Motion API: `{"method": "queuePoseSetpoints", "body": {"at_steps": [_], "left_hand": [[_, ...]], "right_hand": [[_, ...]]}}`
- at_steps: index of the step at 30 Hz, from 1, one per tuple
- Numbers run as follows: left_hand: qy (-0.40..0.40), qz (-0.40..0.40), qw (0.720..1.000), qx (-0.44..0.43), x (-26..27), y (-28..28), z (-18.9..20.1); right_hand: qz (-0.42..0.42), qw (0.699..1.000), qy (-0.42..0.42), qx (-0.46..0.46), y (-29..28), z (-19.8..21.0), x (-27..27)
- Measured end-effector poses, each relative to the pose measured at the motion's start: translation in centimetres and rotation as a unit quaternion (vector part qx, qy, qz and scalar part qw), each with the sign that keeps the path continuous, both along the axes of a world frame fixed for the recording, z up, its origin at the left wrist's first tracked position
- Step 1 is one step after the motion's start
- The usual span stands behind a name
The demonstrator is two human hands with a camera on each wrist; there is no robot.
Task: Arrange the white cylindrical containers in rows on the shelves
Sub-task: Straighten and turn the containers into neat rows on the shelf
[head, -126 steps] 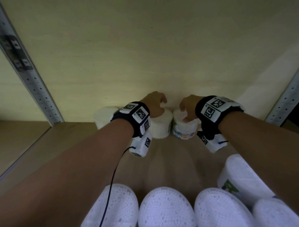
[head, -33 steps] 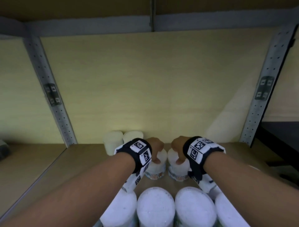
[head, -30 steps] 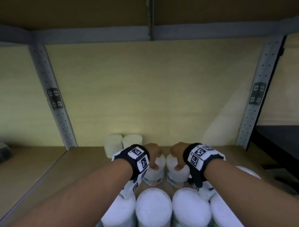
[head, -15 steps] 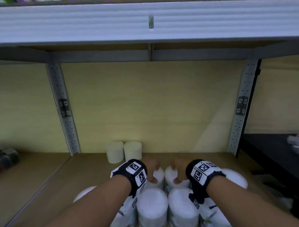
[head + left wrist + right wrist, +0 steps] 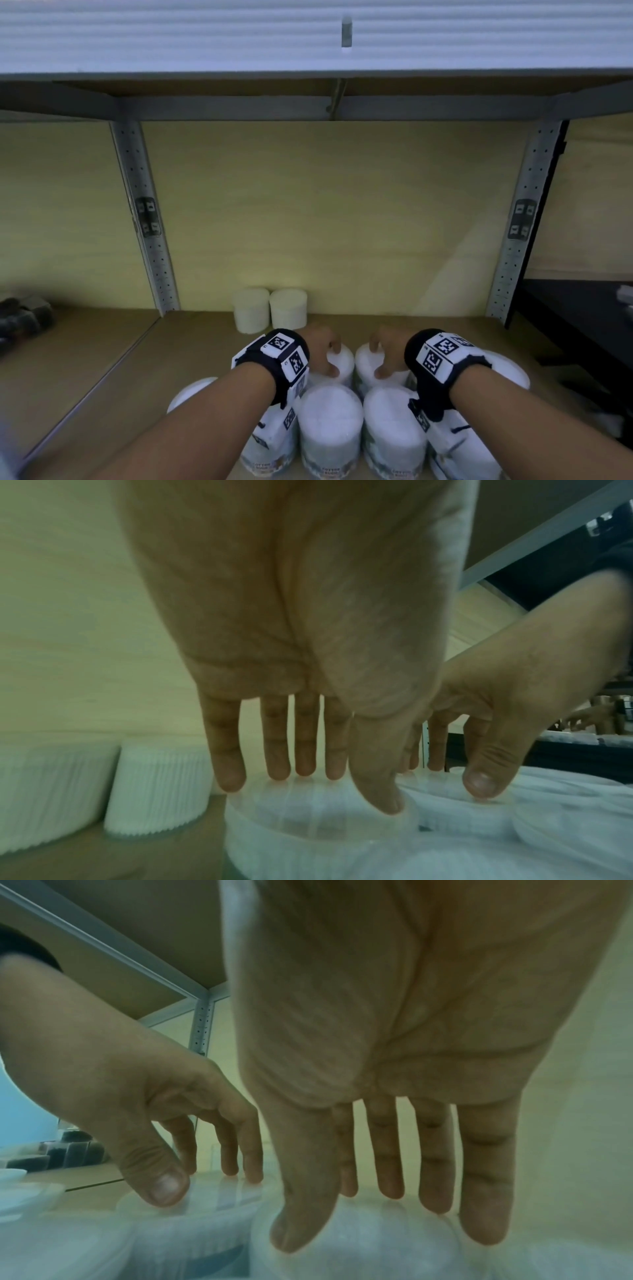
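Observation:
Two white cylindrical containers (image 5: 251, 310) (image 5: 288, 308) stand side by side against the shelf's back wall. In front of them stand two labelled ones with clear lids. My left hand (image 5: 331, 359) hovers over the left container (image 5: 344, 359), with straight fingers (image 5: 227, 775) and thumb touching its lid (image 5: 308, 829). My right hand (image 5: 378, 359) does the same on the right container (image 5: 363, 366); its fingertips (image 5: 435, 1199) rest on the lid (image 5: 359, 1250). Several more containers (image 5: 330, 421) (image 5: 394, 425) crowd the front edge under my wrists.
The wooden shelf board (image 5: 102, 359) runs between two perforated metal uprights (image 5: 144, 219) (image 5: 520, 219), with the upper shelf's edge (image 5: 308, 34) overhead. Dark objects (image 5: 24, 318) sit in the left bay and a black surface (image 5: 575, 315) lies to the right.
The view has pulled back and up, so the upper shelf and the front containers show. My hands moved from the back wall to the second row, and their fingers have straightened.

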State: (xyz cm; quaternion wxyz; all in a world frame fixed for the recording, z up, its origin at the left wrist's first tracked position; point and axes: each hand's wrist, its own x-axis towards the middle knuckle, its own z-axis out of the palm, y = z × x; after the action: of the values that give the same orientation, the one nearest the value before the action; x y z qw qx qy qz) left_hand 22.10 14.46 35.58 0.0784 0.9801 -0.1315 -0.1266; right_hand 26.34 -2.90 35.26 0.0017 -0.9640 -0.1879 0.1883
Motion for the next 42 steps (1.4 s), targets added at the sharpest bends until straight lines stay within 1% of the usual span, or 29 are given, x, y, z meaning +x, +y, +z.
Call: {"method": "queuePoseSetpoints", "body": {"at_steps": [5,9,14,18,22,25,30,38,42], "left_hand": [[-0.002,0.024,0.999,-0.025,0.6,1.1,0.4],[-0.016,0.046,0.999,-0.022,1.3,2.9,1.3],[-0.015,0.080,0.997,-0.017,2.3,6.7,1.7],[-0.022,0.118,0.993,-0.019,3.5,10.2,1.6],[-0.029,0.150,0.988,-0.013,4.9,13.4,1.5],[-0.031,0.170,0.985,-0.012,6.1,15.3,1.3],[-0.042,0.178,0.983,-0.018,8.6,17.5,1.4],[-0.056,0.182,0.982,-0.012,12.0,18.8,0.0],[-0.061,0.177,0.982,-0.006,12.5,19.1,-0.9]], "right_hand": [[-0.004,0.999,-0.018,0.029,0.4,0.6,0.5],[-0.019,0.998,-0.017,0.062,1.6,0.7,1.6],[-0.008,0.994,-0.040,0.105,3.9,1.1,2.7],[0.017,0.992,-0.049,0.111,6.0,1.8,4.3],[0.024,0.991,-0.064,0.116,8.1,2.3,6.1],[0.037,0.990,-0.075,0.110,9.9,2.5,7.7],[0.059,0.990,-0.079,0.096,13.3,2.6,10.4],[0.094,0.990,-0.083,0.071,18.4,1.4,13.2],[0.092,0.993,-0.059,0.032,19.9,0.7,13.8]]}}
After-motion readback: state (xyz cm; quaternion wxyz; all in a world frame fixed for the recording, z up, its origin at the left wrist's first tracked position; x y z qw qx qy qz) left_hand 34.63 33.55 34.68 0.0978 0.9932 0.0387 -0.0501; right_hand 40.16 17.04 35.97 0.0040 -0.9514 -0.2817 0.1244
